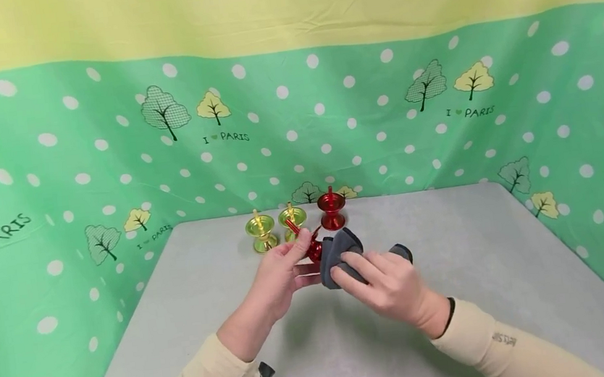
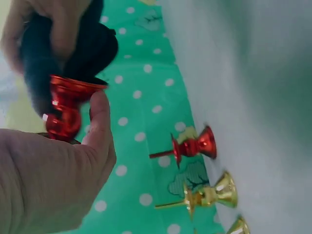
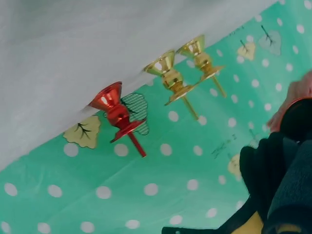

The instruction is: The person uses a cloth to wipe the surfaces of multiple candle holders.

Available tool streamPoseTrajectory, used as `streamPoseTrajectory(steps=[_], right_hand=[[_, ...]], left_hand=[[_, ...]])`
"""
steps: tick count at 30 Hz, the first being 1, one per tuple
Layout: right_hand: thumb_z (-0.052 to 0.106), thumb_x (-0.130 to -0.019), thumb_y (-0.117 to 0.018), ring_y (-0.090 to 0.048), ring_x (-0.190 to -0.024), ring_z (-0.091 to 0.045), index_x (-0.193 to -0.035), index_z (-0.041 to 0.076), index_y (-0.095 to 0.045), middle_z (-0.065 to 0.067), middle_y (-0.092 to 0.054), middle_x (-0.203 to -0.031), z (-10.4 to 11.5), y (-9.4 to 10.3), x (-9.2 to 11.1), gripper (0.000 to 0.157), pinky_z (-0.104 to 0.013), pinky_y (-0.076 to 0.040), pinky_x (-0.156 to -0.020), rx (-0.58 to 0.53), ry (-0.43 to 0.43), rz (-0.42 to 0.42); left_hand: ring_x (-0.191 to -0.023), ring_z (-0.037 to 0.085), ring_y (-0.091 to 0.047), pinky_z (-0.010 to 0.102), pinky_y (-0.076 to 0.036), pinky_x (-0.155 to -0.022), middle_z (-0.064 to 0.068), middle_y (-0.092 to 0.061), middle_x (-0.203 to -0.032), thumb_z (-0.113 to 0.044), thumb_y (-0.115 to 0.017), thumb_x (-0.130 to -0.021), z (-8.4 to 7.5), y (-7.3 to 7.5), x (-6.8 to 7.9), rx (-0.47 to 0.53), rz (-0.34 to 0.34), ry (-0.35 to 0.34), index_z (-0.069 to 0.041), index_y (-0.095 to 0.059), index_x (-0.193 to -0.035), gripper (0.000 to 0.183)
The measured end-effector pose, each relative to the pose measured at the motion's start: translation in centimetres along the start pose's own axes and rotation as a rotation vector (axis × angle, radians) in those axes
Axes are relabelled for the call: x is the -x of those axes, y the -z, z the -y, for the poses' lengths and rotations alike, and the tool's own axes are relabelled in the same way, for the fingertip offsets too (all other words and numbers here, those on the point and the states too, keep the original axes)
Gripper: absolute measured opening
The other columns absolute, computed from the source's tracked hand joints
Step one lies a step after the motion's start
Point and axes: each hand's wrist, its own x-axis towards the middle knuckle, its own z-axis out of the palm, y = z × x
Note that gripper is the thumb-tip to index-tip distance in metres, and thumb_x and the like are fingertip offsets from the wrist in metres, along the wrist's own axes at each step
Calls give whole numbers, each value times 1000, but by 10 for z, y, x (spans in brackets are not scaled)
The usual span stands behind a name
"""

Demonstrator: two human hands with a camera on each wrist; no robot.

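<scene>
My left hand holds a shiny red candle holder tilted on its side, its spike pointing up and left past the thumb. In the left wrist view, the flared base of this red candle holder faces a dark grey cloth. My right hand grips that cloth, bunched under the fingers and right at the holder's base. Part of the holder is hidden by the cloth and the left fingers. In the right wrist view the cloth covers most of the lower right.
Behind the hands, a second red candle holder stands upright on the grey table. Left of it are two gold candle holders, one at the far left and one partly behind the left hand. A green dotted curtain hangs along the table's back and sides.
</scene>
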Motion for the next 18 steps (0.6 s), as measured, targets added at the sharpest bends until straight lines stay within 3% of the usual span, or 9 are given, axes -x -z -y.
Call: streamPoseTrajectory(steps=[3, 6, 8, 10, 13, 15, 18], right_hand=[[10, -103, -66, -62, -62, -20, -103, 15, -81, -8, -80, -96, 5, 1, 7, 16, -27, -52, -49, 7, -17, 61], [24, -106, -68, -70, -71, -22, -116, 16, -81, -8, -80, -107, 5, 4, 16, 18, -31, -60, -58, -113, -107, 207], [33, -102, -75, -77, -81, -22, -122, 18, -79, -7, -80, -112, 1, 6, 22, 26, -35, -65, -65, -230, -232, 328], [38, -94, -83, -80, -88, -21, -124, 18, -78, -5, -80, -113, -3, 8, 25, 36, -38, -66, -70, -321, -418, 434], [33, -81, -94, -81, -93, -21, -122, 18, -78, -4, -82, -109, -8, 10, 26, 46, -40, -66, -73, -350, -614, 489], [31, -82, -94, -81, -92, -22, -123, 17, -78, -4, -81, -109, -7, 10, 24, 46, -40, -66, -72, -362, -614, 461], [36, -87, -91, -81, -93, -23, -125, 19, -78, -5, -80, -113, -5, 10, 20, 44, -40, -67, -73, -377, -507, 422]], left_hand=[[-89, 21, -81, 42, -67, -90, 12, -80, -109, -34, -72, -104, -1, -2, -1, 32, -36, -14, 4, -66, -133, 48], [-91, 17, -80, 39, -66, -91, 17, -79, -119, -26, -80, -99, 1, 1, -2, -14, -72, -65, 4, -60, -142, 56], [-98, 16, -78, 36, -66, -93, 17, -76, -127, -23, -83, -96, 3, 5, -3, -79, -85, -99, 1, -58, -147, 61], [-107, 18, -76, 34, -65, -95, 15, -74, -133, -21, -86, -93, 4, 10, -2, -159, -85, -146, -3, -56, -150, 67], [-117, 23, -74, 33, -64, -96, 13, -71, -138, -19, -89, -89, 4, 17, -2, -236, -58, -202, -8, -56, -151, 71], [-119, 25, -74, 33, -64, -96, 12, -70, -141, -19, -90, -88, 3, 20, -3, -261, -21, -226, -9, -55, -152, 74], [-120, 25, -73, 31, -64, -96, 13, -68, -144, -19, -91, -88, 0, 22, -3, -271, 55, -241, -10, -55, -153, 75]])
